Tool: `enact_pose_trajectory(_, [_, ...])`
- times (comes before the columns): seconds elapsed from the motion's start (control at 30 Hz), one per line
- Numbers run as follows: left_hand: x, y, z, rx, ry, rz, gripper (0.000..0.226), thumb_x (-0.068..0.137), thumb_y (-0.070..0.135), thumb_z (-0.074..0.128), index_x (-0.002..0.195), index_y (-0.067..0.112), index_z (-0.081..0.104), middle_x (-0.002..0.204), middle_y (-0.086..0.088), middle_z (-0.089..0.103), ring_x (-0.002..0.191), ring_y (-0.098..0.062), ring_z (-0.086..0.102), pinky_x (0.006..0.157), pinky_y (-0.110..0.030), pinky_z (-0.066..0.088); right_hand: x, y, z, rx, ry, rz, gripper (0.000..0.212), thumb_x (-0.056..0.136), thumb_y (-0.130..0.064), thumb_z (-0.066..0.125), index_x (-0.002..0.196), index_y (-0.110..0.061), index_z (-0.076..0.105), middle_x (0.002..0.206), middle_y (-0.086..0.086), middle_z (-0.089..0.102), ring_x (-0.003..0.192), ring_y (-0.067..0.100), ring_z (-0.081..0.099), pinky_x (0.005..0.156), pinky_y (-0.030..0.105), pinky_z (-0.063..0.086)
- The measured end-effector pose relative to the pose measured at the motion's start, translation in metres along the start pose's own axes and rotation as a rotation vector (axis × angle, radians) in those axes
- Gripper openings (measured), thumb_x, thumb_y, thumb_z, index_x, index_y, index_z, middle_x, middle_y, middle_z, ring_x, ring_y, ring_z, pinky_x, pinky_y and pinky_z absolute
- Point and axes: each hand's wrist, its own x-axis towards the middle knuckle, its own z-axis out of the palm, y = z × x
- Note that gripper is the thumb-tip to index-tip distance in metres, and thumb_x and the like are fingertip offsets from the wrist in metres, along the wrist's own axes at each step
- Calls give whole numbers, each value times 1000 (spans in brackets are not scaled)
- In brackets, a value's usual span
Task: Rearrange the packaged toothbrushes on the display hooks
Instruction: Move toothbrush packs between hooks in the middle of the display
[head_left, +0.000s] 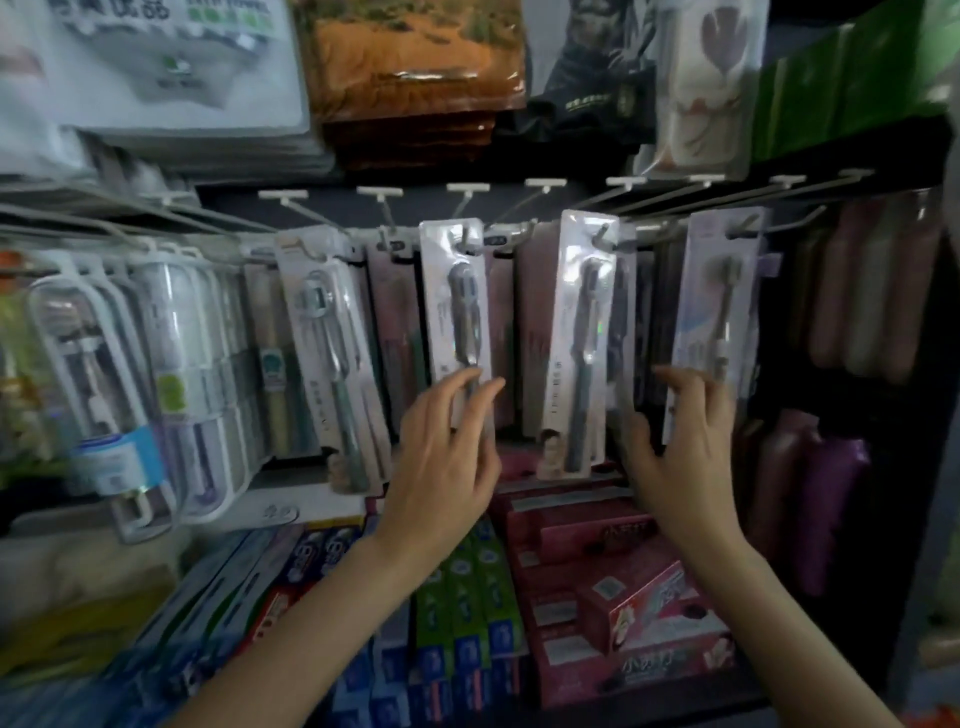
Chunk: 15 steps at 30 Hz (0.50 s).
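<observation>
- Right now you are pinching the lower end of the middle pack (457, 317) with your left hand (447, 447), fingers in front and thumb seemingly behind; the pack is hanging from its hook (470, 234) straight above that grip.
- Your right hand (680, 447) is curling around the bottom of the right pack (719, 301), which is hanging from the hook above it; contact looks real, though blur is hiding how firm it is.
- Between your two grips another pack (579, 332) is hanging, untouched.
- These blister packs are probably light, stiff in the card and slick on the plastic, so hold the card edges low and avoid squeezing the bubble.
- Neighbouring packs are crowding each grip on both sides; free room is lying toward you, along the hook wires.
- Below your wrists toothpaste boxes (623, 613) are stacked, so keep lifts level and outward.
</observation>
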Motion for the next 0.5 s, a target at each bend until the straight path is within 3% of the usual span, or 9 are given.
enact_pose_trajectory(0.13, [-12, -37, -32, 47, 88, -109, 44, 84, 13, 44, 127, 19, 37, 129, -5, 36, 118, -22, 38, 101, -33, 29, 3, -55, 27, 129, 1, -212, 29, 85, -1, 52, 113, -1, 50, 107, 8, 42, 98, 12, 41, 85, 11, 33])
enact_pose_trajectory(0.23, [-28, -70, -59, 112, 113, -176, 52, 77, 3, 52, 127, 15, 41, 127, -7, 39, 116, -23, 39, 99, -34, 29, -7, -94, 60, 207, -63, -287, 28, 84, -6, 47, 112, -3, 51, 107, 9, 44, 97, 14, 44, 86, 17, 35])
enact_pose_trajectory(0.37, [-51, -110, -94, 269, 87, -243, 46, 80, 10, 47, 124, 15, 40, 125, -12, 44, 114, -27, 40, 97, -41, 33, -25, -141, 104, 280, -200, -337, 30, 84, 1, 53, 113, -4, 51, 109, 7, 45, 96, 16, 50, 82, 24, 44])
enact_pose_trajectory(0.5, [-63, -140, -112, 336, 68, -230, 41, 81, 10, 51, 122, 10, 48, 125, -14, 46, 115, -28, 40, 98, -40, 29, -31, -172, 141, 314, -263, -381, 31, 82, 5, 56, 112, -5, 52, 109, 10, 47, 98, 16, 49, 85, 21, 42])
